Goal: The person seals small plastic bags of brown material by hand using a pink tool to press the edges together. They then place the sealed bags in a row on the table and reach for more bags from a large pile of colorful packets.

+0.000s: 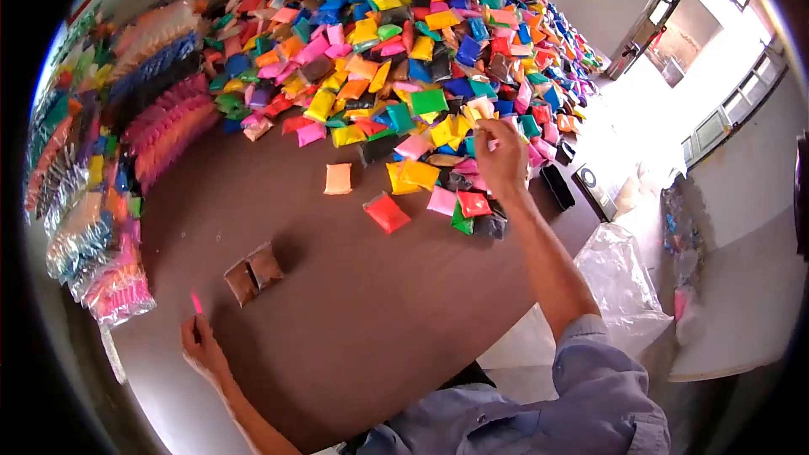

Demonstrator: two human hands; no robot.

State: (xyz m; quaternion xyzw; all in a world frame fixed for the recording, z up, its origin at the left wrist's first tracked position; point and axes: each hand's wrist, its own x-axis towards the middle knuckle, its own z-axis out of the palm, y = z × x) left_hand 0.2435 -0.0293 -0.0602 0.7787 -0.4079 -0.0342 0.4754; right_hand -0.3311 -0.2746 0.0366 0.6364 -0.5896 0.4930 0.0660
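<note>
My left hand (203,347) is closed at the near left of the table, pinching a pink packet (197,302) seen nearly edge-on. Two brown packets (253,275) lie side by side to the right of that hand. At the front of the big heap, my right hand (502,158) has its fingers curled together. A cream packet (481,107) shows right at its fingertips; I cannot tell what the fingers grip. Below the right wrist are a small red packet (474,204), a green one and a pink packet (442,200).
A tall heap of colourful packets (430,101) covers the back of the brown table (337,312). Bundled packets in clear bags (118,293) line the left edge. A red packet (387,213) and a peach packet (338,179) lie apart. Clear plastic (621,278) hangs at the right edge.
</note>
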